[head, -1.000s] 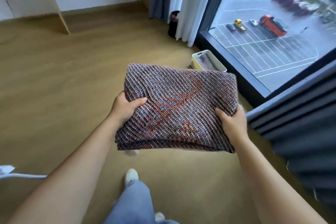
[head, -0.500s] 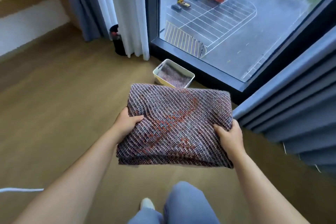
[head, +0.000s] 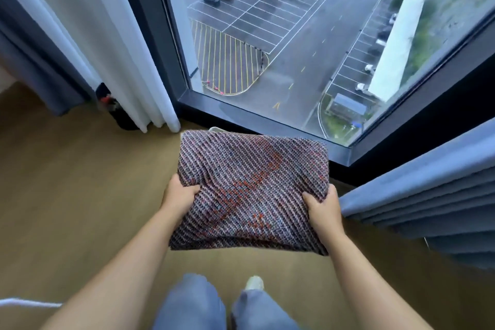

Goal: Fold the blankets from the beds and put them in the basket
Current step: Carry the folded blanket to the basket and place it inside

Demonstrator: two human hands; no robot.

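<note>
Left hand (head: 178, 194) and right hand (head: 322, 206), fingers curled gripping the folded knit blanket (head: 251, 190), have now carried it up to the basket (head: 216, 129) at the floor's window edge; placement appears imminent.

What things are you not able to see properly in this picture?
- Head view: the basket shows only a sliver of pale rim; the blanket hides the rest and its contents.
- Head view: most fingers of the left hand and right hand are tucked under the blanket.
- Head view: the dark object is blurred, half behind the white curtain.
</note>
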